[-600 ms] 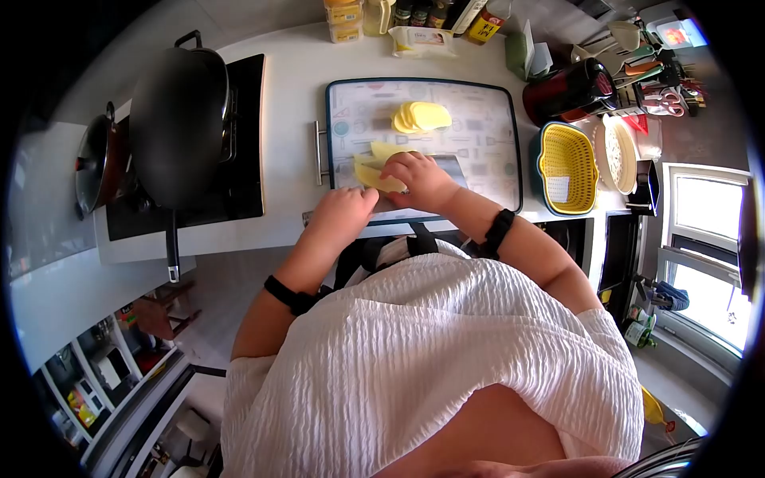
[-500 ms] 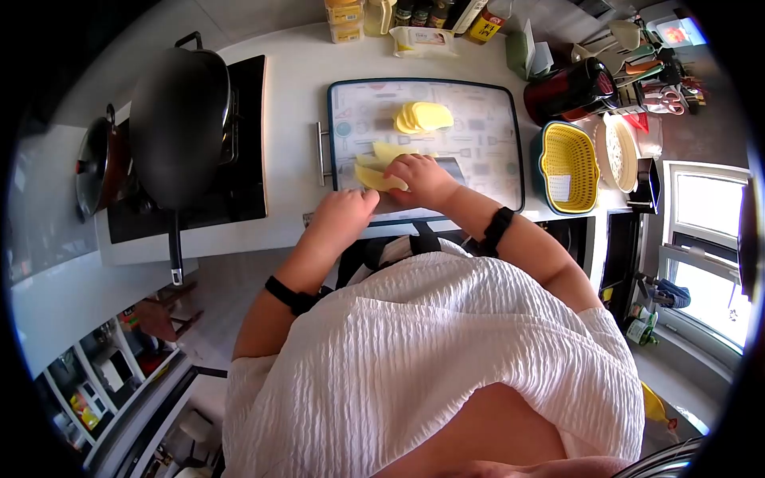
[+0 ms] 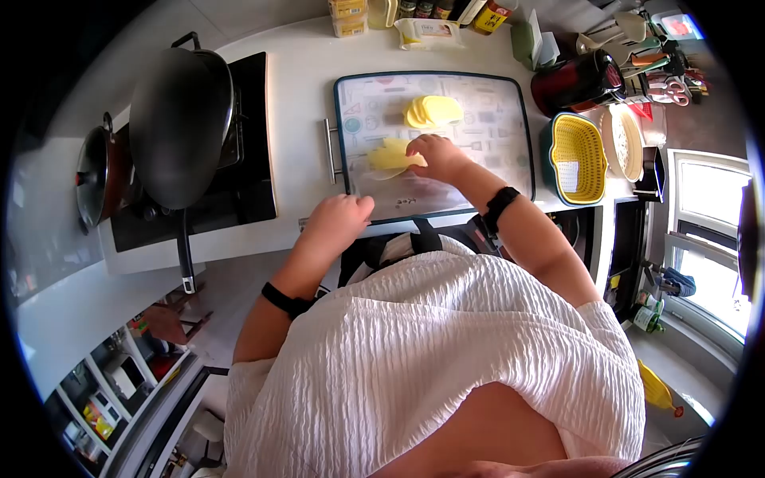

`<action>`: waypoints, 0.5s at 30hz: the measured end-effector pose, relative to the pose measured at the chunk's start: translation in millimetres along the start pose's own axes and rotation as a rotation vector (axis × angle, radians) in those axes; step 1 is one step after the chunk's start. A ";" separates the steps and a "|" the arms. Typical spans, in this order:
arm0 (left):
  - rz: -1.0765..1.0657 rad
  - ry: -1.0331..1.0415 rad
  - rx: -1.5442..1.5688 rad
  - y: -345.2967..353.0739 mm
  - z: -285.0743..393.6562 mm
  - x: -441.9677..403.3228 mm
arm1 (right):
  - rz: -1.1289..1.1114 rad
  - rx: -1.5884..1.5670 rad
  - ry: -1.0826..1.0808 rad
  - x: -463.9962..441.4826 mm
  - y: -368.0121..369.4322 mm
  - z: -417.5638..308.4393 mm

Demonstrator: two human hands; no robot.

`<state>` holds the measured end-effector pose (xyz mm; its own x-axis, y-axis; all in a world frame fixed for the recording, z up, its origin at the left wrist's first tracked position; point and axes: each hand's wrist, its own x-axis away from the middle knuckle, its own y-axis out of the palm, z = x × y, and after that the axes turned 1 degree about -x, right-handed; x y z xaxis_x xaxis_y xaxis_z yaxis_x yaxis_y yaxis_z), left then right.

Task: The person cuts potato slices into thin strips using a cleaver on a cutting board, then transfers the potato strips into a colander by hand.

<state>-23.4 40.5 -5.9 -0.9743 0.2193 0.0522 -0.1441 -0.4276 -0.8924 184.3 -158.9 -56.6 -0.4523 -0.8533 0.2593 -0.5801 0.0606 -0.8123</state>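
Pale yellow slices [image 3: 390, 155] lie loosely spread on the patterned cutting board [image 3: 498, 151]. My right hand [image 3: 438, 158] is at their right edge, its thumb and forefinger apart and its fingertips over the slices. Closer to me, at the board's front left corner, my left hand [image 3: 339, 219] is closed with its fingers curled; whatever it may hold is hidden. A neat overlapping stack of yellow slices [image 3: 433, 111] rests farther back on the board. Between the hands, a shiny flat area shows small dark marks, and I cannot make out its outline.
On the left, a dark pan [image 3: 177, 131] and a lidded pot [image 3: 100, 171] stand on the black stove [image 3: 249, 175]. A yellow basket [image 3: 579, 159] and a dark red kettle [image 3: 578, 82] are to the right. Behind the board lies a white packet [image 3: 430, 33].
My right hand has lifted and moved away from my left hand, its thumb and forefinger parting. The loose slices beside it are more bunched. The view has shifted slightly.
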 end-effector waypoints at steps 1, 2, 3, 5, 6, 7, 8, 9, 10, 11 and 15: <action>0.013 0.023 -0.004 -4.4 -2.0 2.9 | 0.027 0.032 0.033 -1.3 1.5 4.6; 0.026 0.047 -0.008 -7.4 -4.1 5.6 | 0.055 0.065 0.067 -2.6 4.3 11.1; 0.028 0.055 -0.020 -8.0 -7.0 8.0 | 0.082 0.099 0.100 -2.6 3.4 9.5; 0.034 0.073 -0.044 -7.8 -12.3 12.1 | 0.120 0.072 0.064 1.0 3.0 4.4; 0.034 0.084 -0.047 -7.7 -13.8 13.3 | 0.108 0.032 0.012 2.9 0.1 -2.9; 0.032 0.097 -0.050 -8.0 -15.3 14.4 | 0.097 -0.009 -0.039 4.9 0.1 -10.5; 0.032 0.112 -0.054 -8.5 -16.7 14.9 | 0.074 -0.061 -0.066 5.5 3.5 -19.6; 0.025 0.130 -0.049 -9.5 -18.2 14.9 | 0.067 -0.059 -0.081 5.3 6.4 -29.3; 0.019 0.147 -0.045 -11.2 -19.7 15.6 | 0.051 -0.085 -0.038 4.5 12.3 -35.9; 0.012 0.163 -0.041 -12.4 -21.3 16.4 | 0.033 -0.112 0.005 4.6 17.1 -40.0; 0.004 0.213 -0.057 -14.6 -28.1 23.2 | 0.010 -0.302 0.152 10.6 16.1 -51.6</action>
<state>-39.1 76.4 -4.3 -0.9154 0.4004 -0.0418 -0.1243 -0.3798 -0.9167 135.2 -140.3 -40.0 -0.5413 -0.7665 0.3457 -0.7394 0.2381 -0.6298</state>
